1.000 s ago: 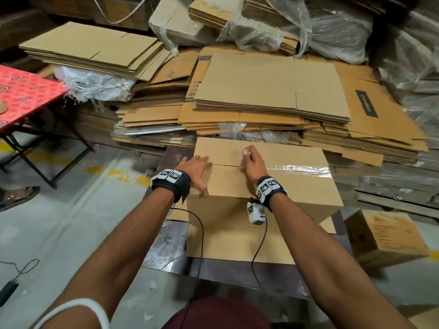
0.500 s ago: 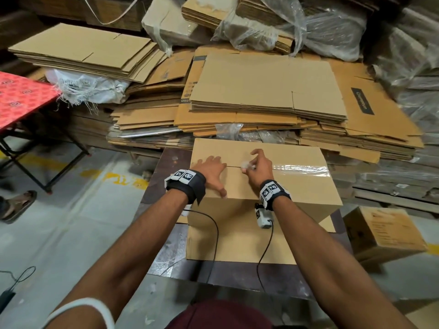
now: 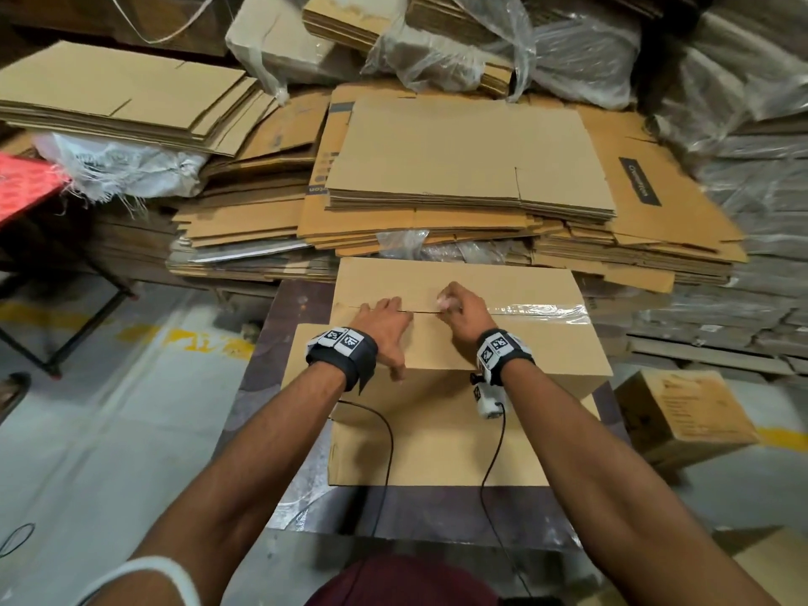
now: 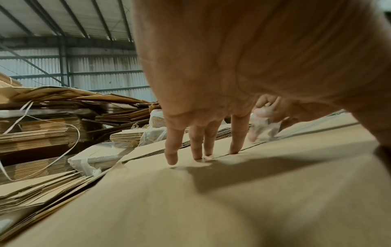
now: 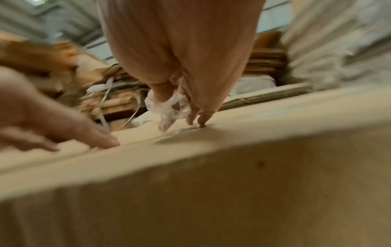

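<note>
While the box (image 3: 437, 430) stands closest to me on the dark table (image 3: 280, 325), low in the middle of the head view, both my hands are up on its top. My left hand (image 3: 384, 330) lies on the near flap, fingers straight and slightly spread, tips pressing down right at the centre seam (image 3: 422, 312). Just right of it, my right hand (image 3: 463, 314) pinches a crumpled wad of peeled tape (image 5: 169, 107) between thumb and forefinger, with the other fingertips touching the cardboard.

Here's what counts: the tape strip (image 3: 540, 309) left on the box runs along that seam from my right fingers out to the box's right edge, long axis left to right. So the right hand is the one on it, and the left sits over bare seam. The pull, I reckon, goes rightward.

My knuckles hide whether the wad joins the strip, and the right wrist view is blurred. I can't see whether tape wraps down the box's right side. Beyond it, flat cardboard stacks (image 3: 459, 168) fill the upper frame.
</note>
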### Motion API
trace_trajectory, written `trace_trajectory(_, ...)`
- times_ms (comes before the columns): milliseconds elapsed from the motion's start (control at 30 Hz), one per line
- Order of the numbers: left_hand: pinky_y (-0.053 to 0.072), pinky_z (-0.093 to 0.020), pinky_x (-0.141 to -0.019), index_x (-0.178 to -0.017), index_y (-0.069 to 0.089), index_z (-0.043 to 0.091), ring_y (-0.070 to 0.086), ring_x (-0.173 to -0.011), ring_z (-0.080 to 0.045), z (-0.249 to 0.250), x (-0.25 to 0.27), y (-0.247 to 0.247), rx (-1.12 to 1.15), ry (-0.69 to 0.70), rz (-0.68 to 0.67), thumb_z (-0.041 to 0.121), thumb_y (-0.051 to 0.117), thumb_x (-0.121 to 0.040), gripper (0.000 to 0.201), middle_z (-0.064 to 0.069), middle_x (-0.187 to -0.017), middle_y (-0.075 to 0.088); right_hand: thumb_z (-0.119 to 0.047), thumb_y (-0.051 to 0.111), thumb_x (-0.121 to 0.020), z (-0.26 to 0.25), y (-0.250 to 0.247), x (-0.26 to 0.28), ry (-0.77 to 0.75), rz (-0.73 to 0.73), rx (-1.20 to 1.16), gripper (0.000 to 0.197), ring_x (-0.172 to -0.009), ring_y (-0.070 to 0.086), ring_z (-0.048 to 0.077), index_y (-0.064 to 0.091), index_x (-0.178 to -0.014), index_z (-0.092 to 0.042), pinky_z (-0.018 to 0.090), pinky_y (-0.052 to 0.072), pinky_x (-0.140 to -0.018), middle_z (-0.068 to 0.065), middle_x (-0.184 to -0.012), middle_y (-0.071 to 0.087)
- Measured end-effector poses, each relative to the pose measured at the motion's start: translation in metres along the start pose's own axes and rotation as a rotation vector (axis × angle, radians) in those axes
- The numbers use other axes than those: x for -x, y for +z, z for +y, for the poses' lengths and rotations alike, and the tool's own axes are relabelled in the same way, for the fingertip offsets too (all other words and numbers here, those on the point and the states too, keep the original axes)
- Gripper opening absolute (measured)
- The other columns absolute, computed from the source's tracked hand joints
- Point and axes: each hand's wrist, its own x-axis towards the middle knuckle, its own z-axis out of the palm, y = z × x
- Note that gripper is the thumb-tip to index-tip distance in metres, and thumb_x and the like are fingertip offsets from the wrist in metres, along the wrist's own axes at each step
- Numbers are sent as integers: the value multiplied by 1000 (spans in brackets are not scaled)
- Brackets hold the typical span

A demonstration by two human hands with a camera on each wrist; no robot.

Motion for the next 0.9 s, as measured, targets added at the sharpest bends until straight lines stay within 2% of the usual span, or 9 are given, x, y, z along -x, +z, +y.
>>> trace_trajectory(100,30,-58,-117,-152,39,20,30,-145,-34,-10,-1,-2,24,-4,-8,57,91,-48,122,-12,-162,25,-20,46,-108,3,-8,0,157,130,-402,12,-86,64,26,55,-108,-13,41,56,-74,8,-92,64)
trace_trajectory(200,27,-59,-119,-154,36,20,25,-149,-35,-17,-3,-3,28,0,-18,55,91,-48,124,-13,-166,18,-32,44,-109,1,-21,-1,168,255,-345,22,-81,61,24,57,-112,-15,30,50,-67,9,-95,63)
trace_trajectory(300,26,-60,-119,-155,35,19,25,-149,-35,-18,-5,-5,29,10,-27,55,91,-49,125,-14,-166,18,-33,40,-110,11,-31,-6,151,229,-172,34,-110,56,26,65,-107,-10,27,47,-79,10,-124,50)
trace_trajectory(367,27,-59,-119,-154,35,19,25,-149,-35,-17,-6,-5,29,11,-28,54,92,-49,124,-14,-166,18,-10,45,-105,21,-33,-6,128,173,23,26,-124,44,29,71,-104,-9,31,42,-100,12,-129,44)
trace_trajectory(433,26,-60,-119,-154,35,17,24,-150,-35,-17,-7,-4,35,7,-33,52,92,-50,124,-15,-166,18,9,42,-94,27,-30,1,90,127,143,41,-124,43,25,68,-119,-10,37,39,-112,10,-130,47)
trace_trajectory(567,25,-62,-119,-156,32,17,23,-150,-36,-16,-11,-5,14,2,-54,54,91,-53,124,-15,-166,18,20,40,-85,25,-27,16,123,93,125,74,-124,46,16,47,-149,-18,22,31,-111,6,-138,43)
trace_trajectory(700,31,-62,-113,-147,42,18,38,-137,-38,-3,-19,-13,0,3,-66,71,82,-56,113,-14,-151,37,19,44,-79,37,-36,17,64,67,192,64,-144,34,27,60,-134,-10,35,26,-122,11,-154,41)
trace_trajectory(833,32,-60,-113,-146,43,18,37,-136,-36,28,-32,-17,21,68,-40,73,81,-57,111,-12,-151,39,19,54,-88,43,-54,3,108,146,270,49,-127,54,30,63,-130,-3,24,40,-108,16,-137,54)
trace_trajectory(900,32,-59,-114,-148,41,17,36,-138,-36,47,-38,-17,13,74,-44,70,84,-56,114,-14,-151,39,14,61,-88,44,-60,-3,29,87,425,39,-117,57,31,67,-123,-3,32,47,-102,15,-123,61)
